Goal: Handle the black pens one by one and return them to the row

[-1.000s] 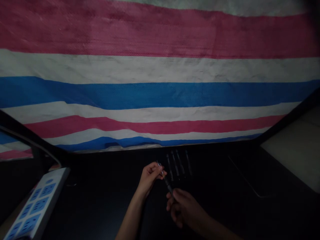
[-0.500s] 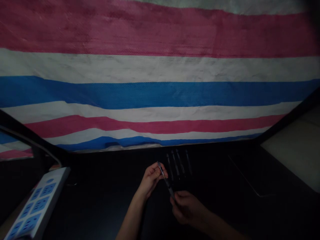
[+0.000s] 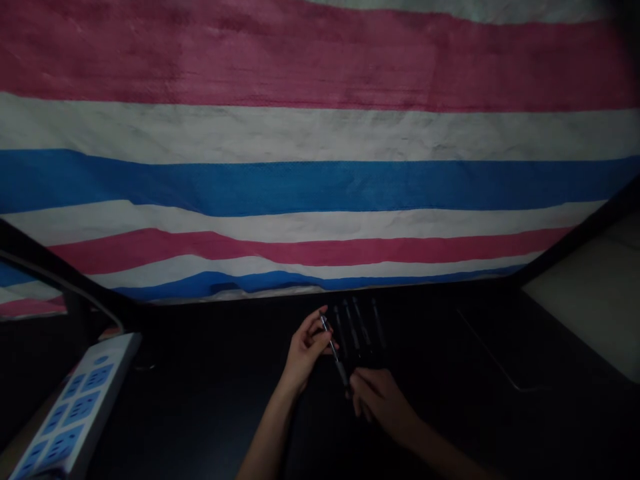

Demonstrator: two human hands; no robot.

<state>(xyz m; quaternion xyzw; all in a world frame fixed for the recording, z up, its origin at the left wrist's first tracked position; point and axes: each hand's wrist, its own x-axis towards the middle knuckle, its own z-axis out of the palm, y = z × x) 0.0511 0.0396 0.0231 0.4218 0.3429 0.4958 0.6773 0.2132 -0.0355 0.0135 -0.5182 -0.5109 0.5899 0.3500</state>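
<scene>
- Right hand point(image 3: 381, 401), nearest me: fingers curled in close, tips pinching the lower end of the pen point(image 3: 334, 350). Light is poor; I can't make out which fingers do the pinching.
- Pen is off the table point(image 3: 200, 407), held between both hands. It runs slantwise from the right fingertips up and away to the left hand.
- Left hand point(image 3: 306, 347): thumb and middle fingers closed narrowly on the pen's upper part. The forefinger is lifted a little, its tip just beside the pen's far end.
- Change over the last second: both hands have moved away from me and slightly right, taking the pen along. The pen now stands steeper in the view than it did. The left grip looks looser, with the forefinger raised where it was folded before.
- What that means for the handling: the pen's far end has closed on the row of pens point(image 3: 358, 325). It now sits just beside the leftmost one, though whether it touches I can't tell. Both hands keep hold of it.
- Row of pens: four or so, lying side by side on the table just beyond the hands. It hasn't moved.
- Far left, at the table edge: a white power strip point(image 3: 75, 403) with blue sockets.
- Farthest: a tarp point(image 3: 320, 180) striped red, white and blue, hanging behind the table.
</scene>
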